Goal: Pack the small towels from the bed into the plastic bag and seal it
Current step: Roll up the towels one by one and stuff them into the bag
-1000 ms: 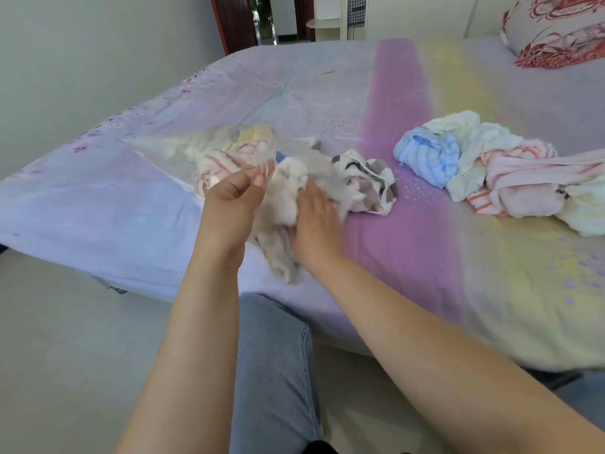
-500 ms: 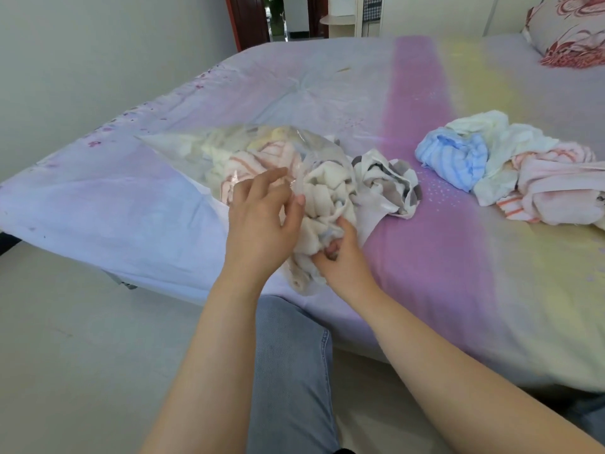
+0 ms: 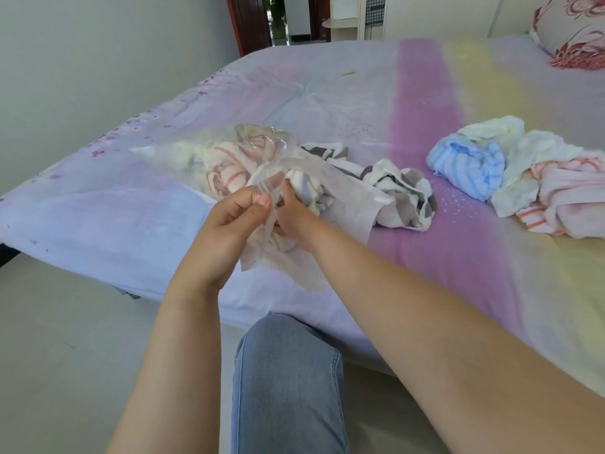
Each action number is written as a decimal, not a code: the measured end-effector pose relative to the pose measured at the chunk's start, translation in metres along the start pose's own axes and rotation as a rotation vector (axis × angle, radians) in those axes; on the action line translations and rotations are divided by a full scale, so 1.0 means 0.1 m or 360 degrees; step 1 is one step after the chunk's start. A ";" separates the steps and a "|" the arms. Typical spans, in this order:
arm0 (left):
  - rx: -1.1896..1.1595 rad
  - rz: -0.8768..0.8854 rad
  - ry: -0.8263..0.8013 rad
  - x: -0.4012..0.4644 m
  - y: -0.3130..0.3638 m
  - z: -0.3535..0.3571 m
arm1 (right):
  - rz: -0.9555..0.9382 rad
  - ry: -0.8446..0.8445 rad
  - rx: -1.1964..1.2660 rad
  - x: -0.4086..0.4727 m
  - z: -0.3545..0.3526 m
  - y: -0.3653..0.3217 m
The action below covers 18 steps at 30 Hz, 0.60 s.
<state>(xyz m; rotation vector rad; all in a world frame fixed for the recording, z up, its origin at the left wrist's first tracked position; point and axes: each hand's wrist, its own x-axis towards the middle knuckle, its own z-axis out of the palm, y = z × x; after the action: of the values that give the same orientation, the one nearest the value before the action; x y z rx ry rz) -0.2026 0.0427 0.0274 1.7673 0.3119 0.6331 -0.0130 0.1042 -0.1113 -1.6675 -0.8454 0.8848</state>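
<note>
A clear plastic bag [image 3: 203, 155] lies on the bed [image 3: 327, 93], with pink-striped and cream towels inside. My left hand [image 3: 229, 217] pinches the bag's mouth edge between thumb and fingers. My right hand [image 3: 294, 214] reaches into the opening, its fingers curled round a white and grey towel [image 3: 304, 188] that sits half in the bag. Just right of the mouth lies a grey-and-white patterned towel [image 3: 402, 194]. Farther right is a loose pile: a blue striped towel [image 3: 468, 168], white towels [image 3: 530, 149] and a pink towel [image 3: 576, 191].
A floral pillow [image 3: 569, 31] lies at the bed's far right corner. My knee in jeans [image 3: 288, 378] is against the bed's near edge. A pale wall stands left, and a doorway [image 3: 262, 21] opens beyond the bed.
My left hand shifted from the towel to pinching the bag's mouth edge. My right hand pushed the white and grey towel further into the opening. The camera view drifted left.
</note>
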 end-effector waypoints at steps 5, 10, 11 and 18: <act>0.0118 -0.0014 0.0182 0.09 -0.10 0.07 | -0.0146 -0.0094 -0.0298 -0.83 -0.08 -0.15; 0.0151 -0.0051 0.0307 0.17 -0.14 0.25 | -0.0123 0.0250 -0.0306 -1.65 -0.71 0.13; 0.0124 -0.0068 0.0336 0.17 -0.15 0.26 | -0.0125 0.0463 -0.0214 -1.78 -0.89 0.12; 0.0040 -0.0131 0.0469 0.18 -0.19 0.31 | 0.0106 0.1230 -0.0136 -1.13 -1.88 0.20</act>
<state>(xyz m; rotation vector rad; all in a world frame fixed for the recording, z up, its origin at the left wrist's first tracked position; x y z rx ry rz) -0.1678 0.0323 0.0086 1.6752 0.5935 0.8342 0.0977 -0.0826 -0.0751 -1.9101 -0.2942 0.1905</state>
